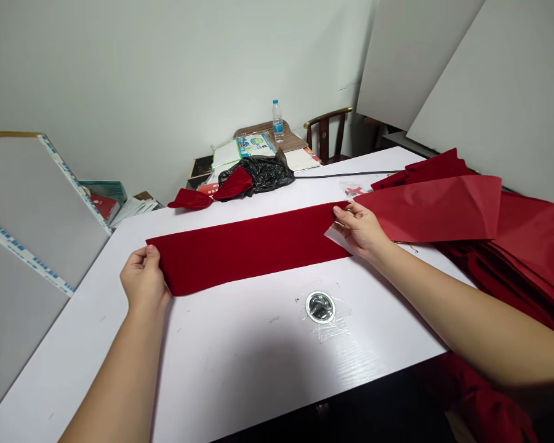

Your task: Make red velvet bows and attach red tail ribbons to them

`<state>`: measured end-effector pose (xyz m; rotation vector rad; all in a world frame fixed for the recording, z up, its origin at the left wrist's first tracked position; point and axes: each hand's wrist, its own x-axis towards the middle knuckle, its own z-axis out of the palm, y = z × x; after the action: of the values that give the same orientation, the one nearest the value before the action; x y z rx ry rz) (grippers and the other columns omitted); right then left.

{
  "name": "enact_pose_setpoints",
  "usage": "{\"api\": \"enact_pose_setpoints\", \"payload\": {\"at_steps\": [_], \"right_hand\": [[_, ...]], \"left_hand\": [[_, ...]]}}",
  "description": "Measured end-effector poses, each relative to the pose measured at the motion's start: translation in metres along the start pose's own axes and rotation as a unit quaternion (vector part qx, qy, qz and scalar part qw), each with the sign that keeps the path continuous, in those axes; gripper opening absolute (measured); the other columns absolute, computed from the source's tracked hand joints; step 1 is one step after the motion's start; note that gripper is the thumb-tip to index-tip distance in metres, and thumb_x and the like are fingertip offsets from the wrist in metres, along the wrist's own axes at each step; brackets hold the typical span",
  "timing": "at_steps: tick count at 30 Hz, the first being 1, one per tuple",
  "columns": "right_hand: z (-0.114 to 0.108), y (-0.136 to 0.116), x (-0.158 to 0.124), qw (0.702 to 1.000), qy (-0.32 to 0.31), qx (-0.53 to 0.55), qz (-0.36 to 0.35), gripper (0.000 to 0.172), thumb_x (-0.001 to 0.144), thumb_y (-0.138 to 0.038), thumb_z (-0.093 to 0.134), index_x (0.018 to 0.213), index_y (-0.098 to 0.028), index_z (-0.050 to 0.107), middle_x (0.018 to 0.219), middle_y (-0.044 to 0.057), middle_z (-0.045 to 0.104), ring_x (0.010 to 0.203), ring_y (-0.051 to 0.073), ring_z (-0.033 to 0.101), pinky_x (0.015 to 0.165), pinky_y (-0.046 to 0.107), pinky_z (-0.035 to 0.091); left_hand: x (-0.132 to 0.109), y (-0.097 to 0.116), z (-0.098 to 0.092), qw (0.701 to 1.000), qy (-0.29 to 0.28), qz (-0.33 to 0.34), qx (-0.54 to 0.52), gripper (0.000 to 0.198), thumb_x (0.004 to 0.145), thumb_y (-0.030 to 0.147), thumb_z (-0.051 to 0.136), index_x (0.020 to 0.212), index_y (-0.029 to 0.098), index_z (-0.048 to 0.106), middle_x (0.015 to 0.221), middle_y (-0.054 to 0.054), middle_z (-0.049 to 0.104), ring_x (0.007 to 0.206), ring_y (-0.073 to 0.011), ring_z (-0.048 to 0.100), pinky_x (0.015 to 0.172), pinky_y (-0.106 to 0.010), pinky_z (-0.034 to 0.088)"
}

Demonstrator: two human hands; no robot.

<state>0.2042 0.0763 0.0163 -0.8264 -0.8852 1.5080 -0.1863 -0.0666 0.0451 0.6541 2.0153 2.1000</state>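
A long dark red velvet strip [249, 249] stretches between my two hands, just above or on the white table [240, 357]. My left hand [143, 277] pinches its left end, thumb on top. At the other end, my right hand [357, 227] grips the upper right part between thumb and fingers. The right end has a V-shaped notch beside that hand. Just past my right hand lies a lighter red fabric piece [443, 209], over a stack of folded red cloth [503, 277]. A red fabric bow [212, 195] rests near the far edge.
A black plastic bag [270, 173] sits behind the bow. Farther back are a water bottle [277, 123] and a wooden chair [327, 129]. A round cable grommet [320, 307] with clear tape is set in the table. Large panels [32, 203] lean at the left.
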Motion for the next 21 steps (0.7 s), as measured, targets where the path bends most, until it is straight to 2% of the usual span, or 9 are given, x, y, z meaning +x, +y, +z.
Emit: {"api": "enact_pose_setpoints", "payload": {"at_steps": [3, 5, 9, 12, 15, 21], "right_hand": [[0.001, -0.004, -0.002, 0.999, -0.003, 0.042, 0.033, 0.064, 0.047, -0.038, 0.104, 0.076, -0.021, 0.049, 0.074, -0.006, 0.056, 0.075, 0.008, 0.059, 0.077, 0.023, 0.059], [0.001, -0.006, -0.002, 0.998, -0.003, 0.053, 0.046, 0.064, 0.047, -0.039, 0.104, 0.079, -0.022, 0.051, 0.075, -0.007, 0.057, 0.071, 0.008, 0.058, 0.076, 0.023, 0.059], [0.000, -0.007, -0.002, 0.997, -0.005, 0.057, 0.046, 0.061, 0.049, -0.043, 0.102, 0.082, -0.023, 0.055, 0.076, -0.007, 0.059, 0.069, 0.009, 0.058, 0.079, 0.026, 0.059], [0.000, -0.007, -0.002, 0.996, 0.005, 0.075, 0.045, 0.058, 0.051, -0.040, 0.102, 0.082, -0.023, 0.056, 0.080, -0.006, 0.062, 0.073, 0.010, 0.060, 0.078, 0.026, 0.059], [0.001, -0.009, -0.003, 0.994, 0.022, 0.093, 0.052, 0.059, 0.047, -0.036, 0.104, 0.080, -0.022, 0.057, 0.081, -0.005, 0.064, 0.074, 0.010, 0.060, 0.074, 0.024, 0.060], [0.004, -0.011, -0.005, 0.993, 0.026, 0.106, 0.042, 0.060, 0.046, -0.037, 0.104, 0.079, -0.021, 0.058, 0.079, -0.006, 0.064, 0.072, 0.009, 0.061, 0.071, 0.023, 0.061]], "left_hand": [[-0.002, 0.004, 0.000, 0.996, 0.007, -0.069, -0.056, 0.024, 0.076, 0.025, 0.081, 0.084, 0.016, 0.060, 0.077, 0.003, 0.062, 0.068, -0.0106, 0.055, 0.066, -0.023, 0.053], [-0.003, 0.007, 0.001, 0.994, 0.010, -0.087, -0.062, 0.022, 0.076, 0.023, 0.080, 0.085, 0.015, 0.062, 0.077, 0.002, 0.063, 0.068, -0.0109, 0.055, 0.066, -0.024, 0.054], [-0.006, 0.011, 0.001, 0.993, 0.014, -0.087, -0.073, 0.021, 0.075, 0.021, 0.081, 0.084, 0.015, 0.062, 0.075, 0.002, 0.062, 0.065, -0.0110, 0.053, 0.062, -0.024, 0.052], [-0.006, 0.012, 0.000, 0.994, 0.010, -0.080, -0.078, 0.029, 0.070, 0.023, 0.086, 0.082, 0.016, 0.061, 0.071, 0.003, 0.058, 0.062, -0.0104, 0.049, 0.056, -0.022, 0.047], [-0.004, 0.009, -0.001, 0.994, -0.005, -0.071, -0.085, 0.033, 0.067, 0.025, 0.088, 0.083, 0.016, 0.061, 0.066, 0.006, 0.052, 0.060, -0.0096, 0.046, 0.054, -0.020, 0.044], [0.000, 0.006, -0.001, 0.992, 0.008, -0.069, -0.105, 0.037, 0.061, 0.023, 0.091, 0.088, 0.014, 0.067, 0.071, 0.004, 0.061, 0.063, -0.0100, 0.052, 0.056, -0.022, 0.046]]}}
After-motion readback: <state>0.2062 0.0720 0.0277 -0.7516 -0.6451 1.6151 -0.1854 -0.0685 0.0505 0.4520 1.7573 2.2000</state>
